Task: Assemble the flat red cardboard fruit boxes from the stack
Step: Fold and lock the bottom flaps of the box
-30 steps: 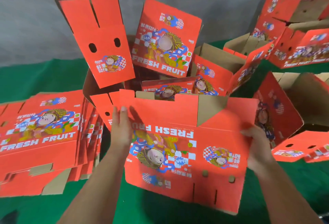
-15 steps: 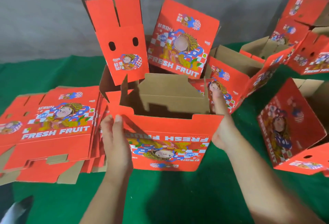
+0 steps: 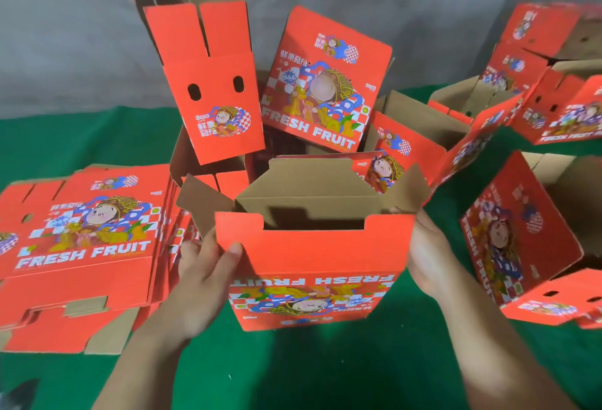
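Right hand [image 3: 426, 256] dropped to the box [image 3: 312, 256] side, fingers hidden; left hand [image 3: 205, 266] pinches its flap.

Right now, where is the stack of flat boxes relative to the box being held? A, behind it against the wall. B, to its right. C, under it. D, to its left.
D: the flat stack lies on the green cloth left of the held box, beside the left hand; the right hand holds the other side.
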